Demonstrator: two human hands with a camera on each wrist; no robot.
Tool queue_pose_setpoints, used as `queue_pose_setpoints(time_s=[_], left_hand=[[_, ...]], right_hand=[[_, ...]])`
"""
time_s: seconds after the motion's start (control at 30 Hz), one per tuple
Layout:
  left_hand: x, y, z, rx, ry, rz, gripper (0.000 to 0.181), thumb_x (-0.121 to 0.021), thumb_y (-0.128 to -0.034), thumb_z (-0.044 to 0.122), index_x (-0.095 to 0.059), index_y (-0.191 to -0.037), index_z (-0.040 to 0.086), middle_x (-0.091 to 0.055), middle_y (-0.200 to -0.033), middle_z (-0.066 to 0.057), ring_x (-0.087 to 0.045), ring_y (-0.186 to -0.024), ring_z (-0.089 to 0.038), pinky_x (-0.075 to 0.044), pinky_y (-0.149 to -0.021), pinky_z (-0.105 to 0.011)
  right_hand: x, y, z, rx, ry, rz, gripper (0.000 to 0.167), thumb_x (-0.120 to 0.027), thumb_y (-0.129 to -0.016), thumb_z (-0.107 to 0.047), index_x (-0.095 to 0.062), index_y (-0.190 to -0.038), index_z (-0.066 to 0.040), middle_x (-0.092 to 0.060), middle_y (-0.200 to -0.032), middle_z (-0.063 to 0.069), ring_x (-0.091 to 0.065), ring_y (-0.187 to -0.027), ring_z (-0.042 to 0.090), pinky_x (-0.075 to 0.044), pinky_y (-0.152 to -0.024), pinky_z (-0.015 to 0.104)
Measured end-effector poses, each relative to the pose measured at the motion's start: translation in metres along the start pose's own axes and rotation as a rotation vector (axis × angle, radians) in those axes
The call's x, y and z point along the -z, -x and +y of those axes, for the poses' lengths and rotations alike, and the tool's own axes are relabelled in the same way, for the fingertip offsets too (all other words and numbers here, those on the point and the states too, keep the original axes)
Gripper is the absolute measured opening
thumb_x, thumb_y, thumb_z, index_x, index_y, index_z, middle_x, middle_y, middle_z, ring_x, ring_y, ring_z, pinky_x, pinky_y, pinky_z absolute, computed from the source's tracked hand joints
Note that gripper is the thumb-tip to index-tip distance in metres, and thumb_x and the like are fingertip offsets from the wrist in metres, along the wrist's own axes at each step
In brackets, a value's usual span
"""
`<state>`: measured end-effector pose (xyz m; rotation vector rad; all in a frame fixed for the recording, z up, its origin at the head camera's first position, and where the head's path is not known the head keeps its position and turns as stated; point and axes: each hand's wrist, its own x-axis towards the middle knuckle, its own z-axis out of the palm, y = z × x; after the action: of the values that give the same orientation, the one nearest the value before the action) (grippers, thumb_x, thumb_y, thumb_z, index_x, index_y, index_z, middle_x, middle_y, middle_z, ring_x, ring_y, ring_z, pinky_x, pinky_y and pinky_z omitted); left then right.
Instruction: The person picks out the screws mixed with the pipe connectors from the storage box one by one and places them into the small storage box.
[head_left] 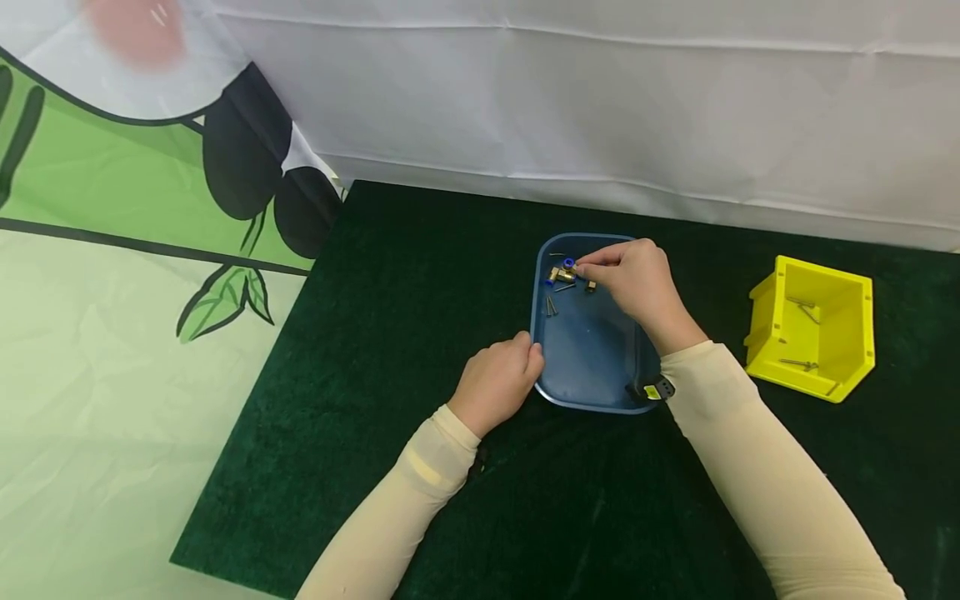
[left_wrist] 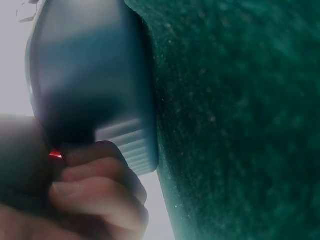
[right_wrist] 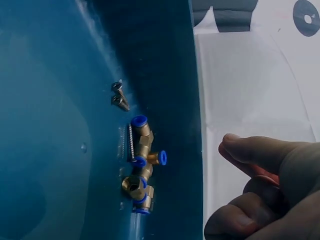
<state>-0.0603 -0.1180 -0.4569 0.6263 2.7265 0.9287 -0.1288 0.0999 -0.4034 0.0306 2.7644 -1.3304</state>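
Note:
A blue tray [head_left: 588,358] lies on the dark green cloth, with brass fittings [head_left: 564,275] with blue collars and several screws [head_left: 551,307] near its far left corner. My left hand [head_left: 498,379] grips the tray's left rim; its curled fingers [left_wrist: 100,185] show beside the tray wall in the left wrist view. Over the far end of the tray is my right hand [head_left: 637,279], thumb and forefinger reaching close to the fittings. In the right wrist view, the right thumb [right_wrist: 260,150] is extended, the other fingers are partly hidden, and nothing shows between the fingertips.
To the right of the tray stands a yellow bin [head_left: 813,329] with several screws [head_left: 801,364] inside. A white curtain [head_left: 600,100] hangs behind the table, and a printed cloth [head_left: 135,375] covers the left side.

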Motion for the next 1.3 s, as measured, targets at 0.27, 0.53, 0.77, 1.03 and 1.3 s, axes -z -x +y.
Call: queue_pose_setpoints(time_s=[0.27,0.53,0.77,1.03,1.3], left_hand=[[0.0,0.0,0.0,0.005,-0.019,0.006,0.033,-0.035,-0.1063,0.03,-0.052,-0.081,0.018,-0.051,-0.065,0.002,-0.049,-0.049,-0.01,-0.039,-0.044,-0.026],[0.0,-0.001,0.001,0.005,-0.026,0.003,0.032,-0.035,-0.1062,0.029,-0.052,-0.082,0.018,-0.051,-0.065,0.003,-0.049,-0.048,-0.01,-0.039,-0.043,-0.025],[-0.002,-0.003,-0.001,0.004,-0.018,0.005,0.031,-0.036,-0.1064,0.027,-0.052,-0.081,0.018,-0.051,-0.065,0.002,-0.048,-0.049,-0.011,-0.038,-0.043,-0.027],[-0.001,-0.001,0.0,-0.005,-0.028,0.027,0.031,-0.037,-0.1064,0.027,-0.051,-0.081,0.017,-0.049,-0.065,0.002,-0.047,-0.048,-0.011,-0.037,-0.042,-0.027],[-0.001,0.0,0.001,-0.007,-0.034,0.032,0.032,-0.037,-0.1062,0.028,-0.051,-0.08,0.017,-0.048,-0.064,0.002,-0.046,-0.048,-0.011,-0.036,-0.042,-0.027]], right_hand=[[-0.005,-0.004,0.008,-0.043,0.014,-0.014,0.021,-0.07,-0.094,-0.026,-0.078,-0.104,-0.01,-0.071,-0.108,0.008,-0.053,-0.097,0.024,-0.045,-0.077,0.038],[-0.008,-0.009,0.012,-0.037,0.069,-0.036,0.018,-0.07,-0.094,-0.023,-0.079,-0.103,-0.009,-0.072,-0.108,0.008,-0.057,-0.093,0.024,-0.05,-0.077,0.039],[-0.018,-0.022,0.017,0.013,0.176,-0.12,0.013,-0.071,-0.093,-0.019,-0.08,-0.099,-0.01,-0.073,-0.102,0.008,-0.064,-0.086,0.022,-0.054,-0.074,0.038],[-0.026,-0.036,0.019,0.055,0.291,-0.177,0.011,-0.073,-0.091,-0.017,-0.08,-0.096,-0.009,-0.074,-0.099,0.009,-0.064,-0.084,0.021,-0.054,-0.074,0.038],[-0.029,-0.038,0.018,0.066,0.34,-0.178,0.01,-0.071,-0.092,-0.015,-0.079,-0.092,-0.009,-0.073,-0.093,0.007,-0.062,-0.081,0.022,-0.054,-0.073,0.037]])
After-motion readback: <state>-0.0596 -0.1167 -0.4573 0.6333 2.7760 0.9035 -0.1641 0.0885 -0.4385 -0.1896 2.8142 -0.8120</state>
